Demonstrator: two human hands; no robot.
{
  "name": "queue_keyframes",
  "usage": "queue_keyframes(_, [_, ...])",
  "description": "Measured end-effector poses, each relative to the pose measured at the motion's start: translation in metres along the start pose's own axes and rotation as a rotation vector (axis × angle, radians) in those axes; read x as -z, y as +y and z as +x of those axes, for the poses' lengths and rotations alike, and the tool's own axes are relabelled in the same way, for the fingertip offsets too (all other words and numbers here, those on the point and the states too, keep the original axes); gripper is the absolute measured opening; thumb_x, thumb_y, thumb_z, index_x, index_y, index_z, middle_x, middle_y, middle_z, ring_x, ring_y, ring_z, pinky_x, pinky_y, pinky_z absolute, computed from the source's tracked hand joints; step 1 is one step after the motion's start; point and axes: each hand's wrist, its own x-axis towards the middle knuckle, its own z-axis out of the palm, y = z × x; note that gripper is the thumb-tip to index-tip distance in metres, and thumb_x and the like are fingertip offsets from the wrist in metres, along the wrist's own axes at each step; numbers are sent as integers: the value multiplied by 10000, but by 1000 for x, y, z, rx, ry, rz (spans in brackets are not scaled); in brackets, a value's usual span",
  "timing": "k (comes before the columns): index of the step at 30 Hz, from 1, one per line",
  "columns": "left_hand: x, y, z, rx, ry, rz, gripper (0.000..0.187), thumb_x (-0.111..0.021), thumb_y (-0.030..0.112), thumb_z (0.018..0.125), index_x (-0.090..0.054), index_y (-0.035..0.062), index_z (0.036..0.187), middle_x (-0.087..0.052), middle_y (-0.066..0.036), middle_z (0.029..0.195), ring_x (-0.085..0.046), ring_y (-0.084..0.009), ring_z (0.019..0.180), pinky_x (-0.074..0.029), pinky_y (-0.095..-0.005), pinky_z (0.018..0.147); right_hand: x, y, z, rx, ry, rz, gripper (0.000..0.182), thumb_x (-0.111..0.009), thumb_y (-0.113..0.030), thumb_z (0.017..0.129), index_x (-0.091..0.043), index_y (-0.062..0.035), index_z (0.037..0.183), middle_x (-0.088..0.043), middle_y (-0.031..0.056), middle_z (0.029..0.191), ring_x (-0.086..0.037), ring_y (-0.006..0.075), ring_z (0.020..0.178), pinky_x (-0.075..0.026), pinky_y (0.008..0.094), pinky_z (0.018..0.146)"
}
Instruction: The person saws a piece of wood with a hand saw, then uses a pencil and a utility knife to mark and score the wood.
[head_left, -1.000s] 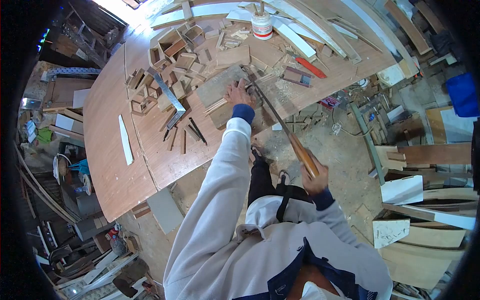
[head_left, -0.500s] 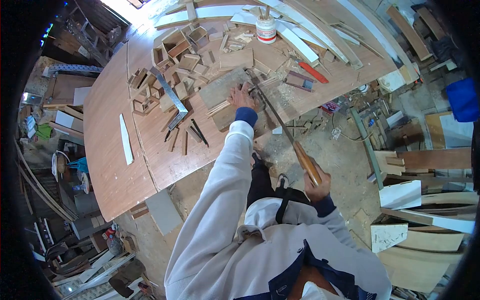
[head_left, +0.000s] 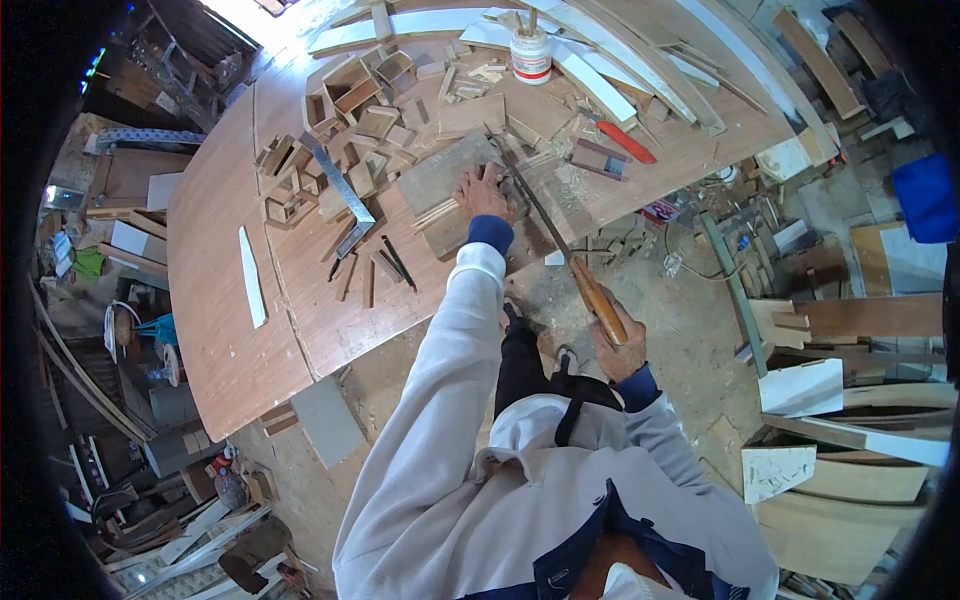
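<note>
My right hand [head_left: 618, 343] is wrapped round the wooden handle of a saw [head_left: 592, 295]. The thin dark blade runs up and left to the table, close beside my left hand [head_left: 486, 195]. That left hand presses down on thin wooden strips [head_left: 434, 216], which lie across a flat grey-brown board [head_left: 447, 172]. My left fingers are bent over the strips near the blade. Sawdust lies right of the blade, and strip ends stick out past it.
On the table [head_left: 210, 300] are a metal square [head_left: 345, 190], small wooden frames [head_left: 355, 85], a white jar [head_left: 530, 57] with sticks, a red-handled tool [head_left: 627, 143] and dark pens [head_left: 398, 262]. Boards [head_left: 870, 320] are stacked at the right.
My right hand and the saw have moved up and left, toward the table. My left hand is almost in the same place on the strips.
</note>
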Motion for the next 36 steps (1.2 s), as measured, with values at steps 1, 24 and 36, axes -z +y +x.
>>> queue_keyframes(1, [4, 2, 1, 44, -109, -34, 761, -661, 161, 524, -482, 164, 1263, -345, -180, 1389, -291, -407, 1279, -169, -609, 1008, 0, -1, 0, 12, 9, 25, 448, -603, 14, 786, -517, 20, 1226, -649, 176, 1035, -645, 190, 940, -485, 277, 806])
queue_keyframes(24, [23, 27, -3, 13, -7, 91, 465, -650, 38, 627, -516, 145, 1060, -476, -121, 1168, -410, -325, 1134, -323, -463, 907, 34, 3, -47, 158, 17, -105, 510, -579, 13, 743, -492, 3, 1246, -630, 208, 1049, -681, 271, 821, -522, 289, 687])
queue_keyframes(36, [17, 25, 4, 26, -72, 152, 484, -660, 34, 616, -472, 105, 1056, -453, -122, 1176, -400, -323, 1157, -311, -480, 912, 5, -5, 11, 13, -10, -68, 458, -566, -29, 768, -513, 11, 1221, -634, 221, 914, -670, 244, 684, -512, 292, 624])
